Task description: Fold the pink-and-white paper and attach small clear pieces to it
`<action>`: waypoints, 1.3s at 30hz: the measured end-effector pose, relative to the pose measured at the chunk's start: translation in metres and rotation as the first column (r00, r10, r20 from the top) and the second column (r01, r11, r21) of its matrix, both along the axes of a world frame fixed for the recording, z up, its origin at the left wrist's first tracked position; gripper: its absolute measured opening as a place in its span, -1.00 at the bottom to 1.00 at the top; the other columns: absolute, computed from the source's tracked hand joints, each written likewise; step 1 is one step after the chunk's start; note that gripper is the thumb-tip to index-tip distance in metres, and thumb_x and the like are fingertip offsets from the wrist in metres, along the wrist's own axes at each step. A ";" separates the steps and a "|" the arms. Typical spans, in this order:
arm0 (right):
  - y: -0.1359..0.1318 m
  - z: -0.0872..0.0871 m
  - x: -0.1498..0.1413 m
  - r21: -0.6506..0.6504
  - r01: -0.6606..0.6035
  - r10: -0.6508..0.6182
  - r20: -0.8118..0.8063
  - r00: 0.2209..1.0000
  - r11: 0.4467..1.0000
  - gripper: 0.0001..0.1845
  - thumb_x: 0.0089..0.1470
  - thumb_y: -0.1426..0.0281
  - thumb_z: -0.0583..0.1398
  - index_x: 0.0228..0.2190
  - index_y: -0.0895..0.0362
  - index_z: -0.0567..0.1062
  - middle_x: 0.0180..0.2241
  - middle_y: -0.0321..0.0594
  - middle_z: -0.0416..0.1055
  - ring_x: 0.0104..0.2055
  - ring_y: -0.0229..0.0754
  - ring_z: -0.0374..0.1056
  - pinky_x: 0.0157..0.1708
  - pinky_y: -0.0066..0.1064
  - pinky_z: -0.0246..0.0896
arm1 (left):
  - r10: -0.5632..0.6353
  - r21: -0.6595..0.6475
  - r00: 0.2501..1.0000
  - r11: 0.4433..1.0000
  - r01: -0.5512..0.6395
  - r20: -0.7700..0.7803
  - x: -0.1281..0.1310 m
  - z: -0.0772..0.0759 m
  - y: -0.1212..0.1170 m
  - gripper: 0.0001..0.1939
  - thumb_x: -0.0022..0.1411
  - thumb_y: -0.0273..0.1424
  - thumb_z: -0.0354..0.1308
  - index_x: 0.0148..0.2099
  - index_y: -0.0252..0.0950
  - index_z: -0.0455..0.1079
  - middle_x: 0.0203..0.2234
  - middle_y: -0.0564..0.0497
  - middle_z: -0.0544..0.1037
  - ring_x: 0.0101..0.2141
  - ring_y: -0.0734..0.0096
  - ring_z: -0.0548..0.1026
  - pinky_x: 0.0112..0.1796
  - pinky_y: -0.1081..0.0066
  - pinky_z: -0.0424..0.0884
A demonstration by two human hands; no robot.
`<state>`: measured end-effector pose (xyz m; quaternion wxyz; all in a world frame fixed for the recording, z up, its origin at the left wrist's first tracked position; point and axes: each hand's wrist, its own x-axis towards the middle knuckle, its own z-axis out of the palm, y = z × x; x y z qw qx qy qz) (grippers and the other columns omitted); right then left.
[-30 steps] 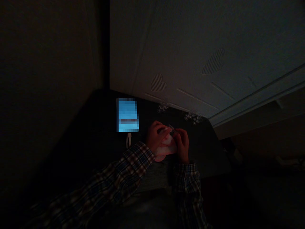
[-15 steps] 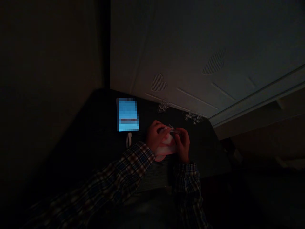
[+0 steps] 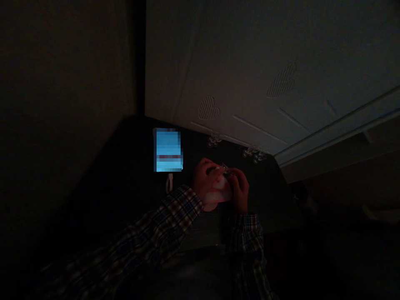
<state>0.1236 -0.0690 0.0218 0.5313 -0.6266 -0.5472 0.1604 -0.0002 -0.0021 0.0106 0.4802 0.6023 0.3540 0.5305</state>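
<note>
The scene is very dark, with a red glow around both hands. My left hand (image 3: 204, 177) has its fingers curled over a pale, red-lit item (image 3: 220, 193), whose kind I cannot make out. A small rounded edge shows beneath that item on the near side. At its far side is a small clear piece (image 3: 225, 168), shiny like plastic. My right hand (image 3: 240, 187) is closed, its thumb and fingers pinching at the clear piece's right end. Left fingertips lie close against the piece's other end; whether they grip it is hard to see.
Left of my hands, a phone-like device with a lit, blurred blue screen (image 3: 168, 150) lies on the dark table (image 3: 268, 200). A pale loop (image 3: 169, 183) sits just below it. Clear bead-like clusters (image 3: 254, 154) line the back, against a white panel (image 3: 243, 62) with embossed hearts.
My right fingers have curled in slightly, covering more of the clear piece. My left hand stays almost in place on the pale item.
</note>
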 end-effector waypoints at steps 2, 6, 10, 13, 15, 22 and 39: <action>-0.001 0.001 -0.001 0.013 0.010 -0.010 0.018 1.000 1.000 -0.75 0.07 0.34 0.03 -0.19 0.11 0.35 -0.24 -0.22 0.32 -0.22 -0.22 0.25 -0.24 -0.40 0.15 | -0.003 -0.002 1.000 1.000 0.003 -0.004 0.000 0.000 0.000 -0.81 0.03 -0.25 0.10 -0.43 -0.27 0.41 -0.38 0.03 0.34 -0.33 0.45 0.37 -0.32 0.42 0.34; -0.001 0.004 -0.002 0.043 0.014 -0.017 0.073 0.997 0.999 -0.72 0.06 0.35 0.03 -0.15 0.10 0.35 -0.21 -0.20 0.30 -0.17 -0.20 0.23 -0.20 -0.36 0.15 | -0.003 -0.011 1.000 1.000 0.003 -0.007 -0.001 0.001 0.000 -0.81 0.04 -0.25 0.09 -0.42 -0.27 0.41 -0.38 0.03 0.34 -0.33 0.45 0.37 -0.32 0.42 0.34; -0.002 0.007 -0.002 0.062 -0.008 0.001 0.119 0.993 0.998 -0.70 0.05 0.37 0.05 -0.13 0.08 0.35 -0.23 -0.20 0.28 -0.19 -0.21 0.23 -0.19 -0.35 0.15 | -0.002 -0.015 1.000 1.000 0.002 -0.004 -0.001 0.001 0.000 -0.80 0.03 -0.25 0.09 -0.42 -0.27 0.41 -0.39 0.04 0.34 -0.34 0.45 0.37 -0.33 0.42 0.34; -0.002 0.006 -0.002 0.060 -0.017 0.010 0.113 0.994 0.998 -0.67 0.04 0.37 0.07 -0.11 0.08 0.33 -0.22 -0.21 0.28 -0.17 -0.22 0.22 -0.17 -0.35 0.15 | -0.004 -0.022 1.000 1.000 0.004 0.004 -0.001 0.000 0.000 -0.80 0.04 -0.25 0.09 -0.41 -0.27 0.41 -0.38 0.04 0.34 -0.34 0.45 0.37 -0.33 0.42 0.34; -0.001 0.005 -0.002 0.048 -0.015 0.012 0.067 0.998 0.999 -0.64 0.04 0.36 0.07 -0.08 0.09 0.31 -0.21 -0.20 0.29 -0.17 -0.22 0.24 -0.18 -0.35 0.15 | -0.010 -0.026 1.000 1.000 0.011 0.008 -0.001 0.000 0.001 -0.81 0.04 -0.26 0.09 -0.41 -0.27 0.41 -0.38 0.04 0.34 -0.33 0.45 0.37 -0.32 0.42 0.34; 0.000 0.002 -0.002 -0.060 -0.040 0.038 -0.029 0.999 0.997 -0.70 0.06 0.30 0.04 -0.16 0.11 0.36 -0.21 -0.19 0.36 -0.21 -0.20 0.28 -0.22 -0.36 0.18 | -0.004 -0.039 1.000 0.999 0.004 0.003 -0.001 0.001 0.001 -0.84 0.01 -0.29 0.11 -0.43 -0.27 0.41 -0.39 0.03 0.34 -0.32 0.43 0.37 -0.30 0.40 0.35; 0.002 0.000 0.000 0.035 -0.002 0.001 0.023 1.000 0.999 -0.71 0.04 0.34 0.06 -0.15 0.10 0.34 -0.16 -0.18 0.33 -0.15 -0.19 0.26 -0.16 -0.32 0.16 | 0.010 -0.048 1.000 0.999 -0.010 0.010 0.000 -0.001 0.002 -0.81 0.03 -0.26 0.10 -0.38 -0.25 0.43 -0.39 0.03 0.35 -0.32 0.44 0.37 -0.29 0.41 0.33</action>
